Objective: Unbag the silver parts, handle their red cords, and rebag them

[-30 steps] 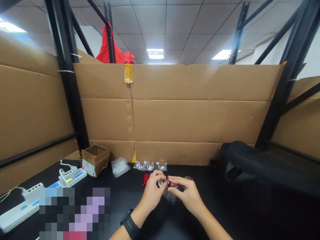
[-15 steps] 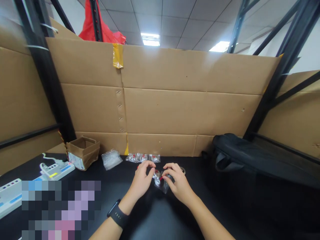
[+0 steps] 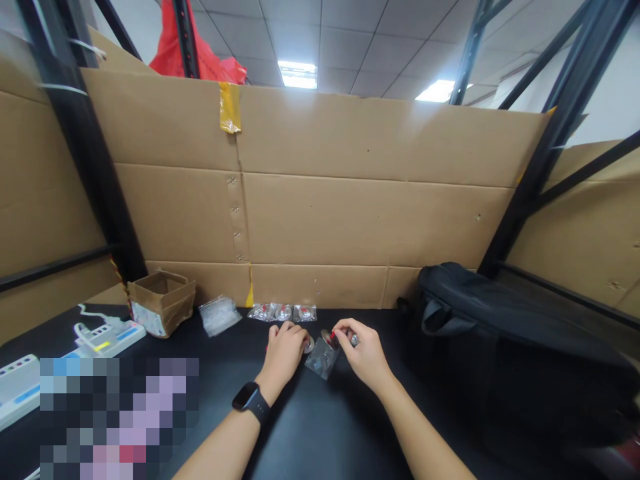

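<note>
Since half a second ago the right hand (image 3: pixel 369 353) has drawn off to the right, widening the gap between the hands; the left hand (image 3: pixel 284 353) has turned more palm-down.

Nearest, a dark watch (image 3: pixel 246 396) sits on the left wrist. Past it, a clear bag (image 3: pixel 320 362) lies on the black surface (image 3: pixel 300 437) between the hands. The left hand's fingers (image 3: pixel 298 335) curl down at a silver disc (image 3: pixel 309 345) just left of the bag; whether they grip it I cannot tell. The right hand's thumb and forefinger are pinched together on a red piece (image 3: pixel 333 335) at the bag's far end. Something silver (image 3: pixel 355 340) shows through the gap in that hand, too small to make out.

A white power strip (image 3: pixel 117 341) lies well to the left and a large black case (image 3: pixel 480 353) to the right. Farther back stand an open carton (image 3: pixel 167 308), a plastic packet (image 3: pixel 219 316) beside it and a row of three bagged discs (image 3: pixel 283 312), below the cardboard wall (image 3: pixel 320 220). Above that wall hangs red cloth (image 3: pixel 213 65).
</note>
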`<state>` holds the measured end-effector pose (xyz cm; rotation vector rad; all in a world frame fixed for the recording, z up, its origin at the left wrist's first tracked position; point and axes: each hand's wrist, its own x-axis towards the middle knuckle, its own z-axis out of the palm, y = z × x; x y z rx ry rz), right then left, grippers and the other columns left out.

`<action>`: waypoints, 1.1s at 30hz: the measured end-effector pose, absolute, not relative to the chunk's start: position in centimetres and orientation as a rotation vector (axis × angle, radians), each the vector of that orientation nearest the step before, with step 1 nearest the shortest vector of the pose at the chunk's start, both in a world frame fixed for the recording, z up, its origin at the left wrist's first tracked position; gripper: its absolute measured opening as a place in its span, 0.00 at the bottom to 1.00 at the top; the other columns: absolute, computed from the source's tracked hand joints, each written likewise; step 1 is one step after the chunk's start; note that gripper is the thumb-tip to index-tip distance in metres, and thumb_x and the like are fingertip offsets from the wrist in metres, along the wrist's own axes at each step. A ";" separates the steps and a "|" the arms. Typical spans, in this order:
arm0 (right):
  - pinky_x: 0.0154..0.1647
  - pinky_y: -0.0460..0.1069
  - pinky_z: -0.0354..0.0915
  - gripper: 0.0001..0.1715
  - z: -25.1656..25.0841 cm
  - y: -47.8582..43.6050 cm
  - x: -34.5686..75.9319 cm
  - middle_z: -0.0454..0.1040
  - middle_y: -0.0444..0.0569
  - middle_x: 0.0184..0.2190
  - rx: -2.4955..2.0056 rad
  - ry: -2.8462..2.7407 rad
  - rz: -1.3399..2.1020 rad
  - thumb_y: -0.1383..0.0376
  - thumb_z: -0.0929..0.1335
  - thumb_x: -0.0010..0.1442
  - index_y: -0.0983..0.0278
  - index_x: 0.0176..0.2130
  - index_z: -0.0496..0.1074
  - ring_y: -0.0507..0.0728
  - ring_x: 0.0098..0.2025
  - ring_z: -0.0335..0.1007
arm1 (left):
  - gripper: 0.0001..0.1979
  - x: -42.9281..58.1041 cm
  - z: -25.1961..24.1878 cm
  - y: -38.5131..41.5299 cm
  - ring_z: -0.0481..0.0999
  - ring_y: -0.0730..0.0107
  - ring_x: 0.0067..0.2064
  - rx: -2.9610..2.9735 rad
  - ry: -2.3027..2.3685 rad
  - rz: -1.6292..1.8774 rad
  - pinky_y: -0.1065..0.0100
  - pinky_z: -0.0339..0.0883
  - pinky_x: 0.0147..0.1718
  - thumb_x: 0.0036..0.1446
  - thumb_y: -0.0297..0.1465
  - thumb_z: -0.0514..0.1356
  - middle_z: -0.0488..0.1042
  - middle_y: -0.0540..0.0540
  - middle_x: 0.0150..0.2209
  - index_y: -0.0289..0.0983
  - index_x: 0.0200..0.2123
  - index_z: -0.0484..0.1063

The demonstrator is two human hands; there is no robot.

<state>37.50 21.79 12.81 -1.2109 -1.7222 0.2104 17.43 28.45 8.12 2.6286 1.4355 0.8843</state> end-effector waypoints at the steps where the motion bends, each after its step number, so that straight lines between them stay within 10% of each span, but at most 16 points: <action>1: 0.33 0.48 0.64 0.06 12.7 21.8 37.5 0.76 0.45 0.30 -1.209 -1.716 0.205 0.65 0.66 0.65 0.62 0.37 0.74 0.53 0.29 0.69 | 0.12 17.3 8.4 28.5 0.69 0.57 0.49 2.627 1.453 0.921 0.56 0.52 0.47 0.67 0.32 0.54 0.80 0.45 0.40 0.41 0.37 0.78; 14: 0.38 0.48 0.68 0.06 12.7 21.7 37.3 0.77 0.48 0.34 -1.131 -1.611 0.068 0.65 0.66 0.65 0.61 0.41 0.73 0.55 0.35 0.74 | 0.08 16.8 11.9 25.3 0.71 0.57 0.52 2.662 1.210 1.325 0.56 0.50 0.47 0.66 0.32 0.59 0.82 0.50 0.41 0.48 0.40 0.80; 33: 0.29 0.47 0.73 0.17 11.6 21.6 35.7 0.79 0.50 0.32 -1.107 -1.319 0.533 0.55 0.72 0.60 0.62 0.43 0.69 0.58 0.31 0.80 | 0.15 19.2 9.6 25.3 0.82 0.56 0.45 1.528 0.998 1.260 0.59 0.73 0.48 0.55 0.41 0.66 0.83 0.40 0.41 0.36 0.39 0.81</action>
